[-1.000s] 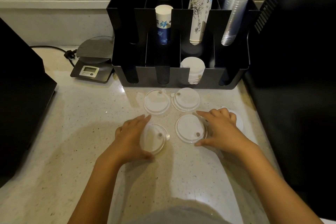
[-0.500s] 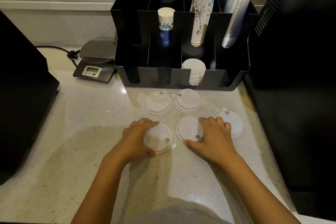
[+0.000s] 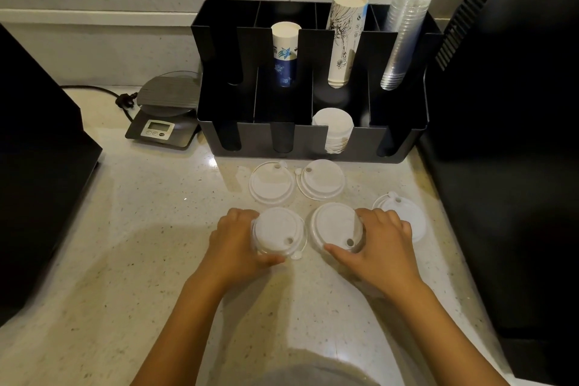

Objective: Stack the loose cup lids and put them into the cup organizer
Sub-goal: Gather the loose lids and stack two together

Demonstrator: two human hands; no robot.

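Several white cup lids lie on the speckled counter in front of the black cup organizer (image 3: 313, 141). My left hand (image 3: 233, 244) grips the near-left lid (image 3: 275, 233) by its edge, tilting it slightly. My right hand (image 3: 380, 244) clasps the near-right lid (image 3: 333, 226) from its right side. Two more lids (image 3: 272, 182) (image 3: 321, 178) rest flat just before the organizer, and another lid (image 3: 404, 213) lies at the right, partly behind my right hand. A stack of lids (image 3: 333, 128) stands in a front compartment of the organizer.
The organizer's rear slots hold paper cup stacks (image 3: 284, 53) (image 3: 344, 41) and clear plastic cups (image 3: 402, 41). A digital scale (image 3: 166, 116) sits to its left. Large black machines flank the counter at left (image 3: 37, 166) and right (image 3: 507, 166).
Both hands have closed in on the two near lids; the left hand has shifted its lid right and tilted it, the right hand now clasps its lid's edge.
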